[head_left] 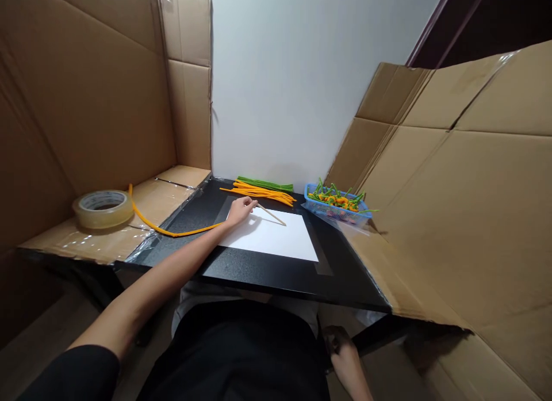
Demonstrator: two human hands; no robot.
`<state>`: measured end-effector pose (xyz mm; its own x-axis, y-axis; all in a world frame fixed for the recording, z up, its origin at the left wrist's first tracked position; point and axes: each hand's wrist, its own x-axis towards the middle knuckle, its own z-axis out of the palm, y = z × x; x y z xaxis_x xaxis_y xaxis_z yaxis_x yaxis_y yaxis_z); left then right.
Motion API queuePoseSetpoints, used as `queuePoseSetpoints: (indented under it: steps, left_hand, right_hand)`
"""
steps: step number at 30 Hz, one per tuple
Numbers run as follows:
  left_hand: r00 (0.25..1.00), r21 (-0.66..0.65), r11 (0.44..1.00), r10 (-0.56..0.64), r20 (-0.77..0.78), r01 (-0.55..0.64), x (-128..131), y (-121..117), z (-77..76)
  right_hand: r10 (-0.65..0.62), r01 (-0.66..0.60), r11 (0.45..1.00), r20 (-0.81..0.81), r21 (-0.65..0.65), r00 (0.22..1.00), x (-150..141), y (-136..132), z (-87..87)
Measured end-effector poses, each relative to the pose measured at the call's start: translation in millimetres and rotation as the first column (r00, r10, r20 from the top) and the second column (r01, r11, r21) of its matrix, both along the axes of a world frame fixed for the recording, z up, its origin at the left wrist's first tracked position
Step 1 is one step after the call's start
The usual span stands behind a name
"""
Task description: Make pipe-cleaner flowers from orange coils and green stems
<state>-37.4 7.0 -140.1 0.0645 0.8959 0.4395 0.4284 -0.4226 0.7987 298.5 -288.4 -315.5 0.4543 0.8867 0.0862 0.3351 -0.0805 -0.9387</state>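
Note:
My left hand (242, 210) reaches across the table and pinches one end of a thin pale stick (271, 214). The stick slants to the right, its far end over the white sheet of paper (280, 240). Under my left forearm runs a long orange pipe cleaner (157, 229), curving up toward the tape roll at the left. My right hand (341, 352) hangs low beside my lap, below the table's front edge, with its fingers curled in shadow. What it holds, if anything, is hidden.
Behind the paper lie bundles of orange pipe cleaners (263, 191) and green pipe cleaners (265, 183). A blue basket (360, 216) of green and orange twisted pieces stands back right. A tape roll (103, 210) rests at left. Cardboard walls (86, 90) flank the black table (259, 274).

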Motion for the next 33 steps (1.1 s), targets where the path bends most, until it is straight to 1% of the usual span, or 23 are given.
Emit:
queuePoseSetpoints:
  steps: [2,4,7,9,10,12,15,19,22,24,27,30,33]
  left_hand:
    - [1.0,0.002,1.0,-0.003,0.005,0.003,0.3,0.6,-0.6]
    - [1.0,0.005,1.0,-0.005,0.009,0.004,0.5,1.2,-1.0]
    - [1.0,0.012,1.0,-0.008,0.012,0.007,0.8,1.7,-0.9]
    - [1.0,0.014,1.0,-0.01,0.011,0.01,0.9,1.7,-0.6]
    - [1.0,0.015,1.0,-0.01,0.01,0.01,0.9,1.7,-0.5]
    - [1.0,0.015,1.0,-0.01,0.007,0.01,0.8,1.8,-0.4]
    - [1.0,0.014,1.0,-0.008,0.006,0.008,0.6,2.3,-1.2]
    - [1.0,0.008,1.0,-0.006,0.009,0.006,0.2,3.4,-2.6]
    - [1.0,-0.001,1.0,-0.009,0.009,0.009,0.5,3.5,-2.5]
    - [1.0,-0.008,1.0,-0.01,0.009,0.01,1.0,3.2,-1.8]
    - [1.0,-0.016,1.0,-0.011,0.013,0.011,1.7,2.7,-0.7]
    - [1.0,-0.014,1.0,-0.015,0.018,0.015,2.0,2.5,-0.2]
    - [1.0,-0.009,1.0,-0.018,0.023,0.018,2.1,2.2,-0.1]
  right_hand:
    - [-0.045,0.045,0.999,0.0,-0.022,0.999,-1.8,5.8,0.3]
    - [-0.052,0.051,0.998,-0.049,-0.039,0.997,-2.9,9.9,2.3]
    - [-0.039,0.032,0.999,-0.199,-0.041,0.979,-4.5,11.9,8.2]
    - [-0.054,0.051,0.999,-0.36,-0.019,0.931,-7.0,10.7,15.0]
    - [-0.056,0.064,0.998,-0.451,0.002,0.891,-8.9,9.8,19.3]
    - [-0.024,0.072,0.996,-0.635,0.051,0.772,-14.0,8.3,29.3]
    - [0.014,0.069,0.995,-0.795,0.07,0.606,-24.2,8.7,45.5]
    - [0.011,0.059,0.997,-0.902,0.04,0.432,-40.5,12.6,63.2]
    - [-0.057,0.052,0.998,-0.946,-0.043,0.319,-54.0,13.1,72.1]
    - [-0.098,0.044,0.995,-0.96,-0.09,0.263,-63.9,11.0,77.1]
    - [-0.091,0.015,0.996,-0.969,-0.09,0.23,-79.8,6.6,84.9]
    - [-0.028,-0.039,0.998,-0.967,-0.039,0.252,-93.9,3.7,91.1]
    - [0.016,-0.066,0.998,-0.959,-0.002,0.283,-101.4,2.9,92.5]
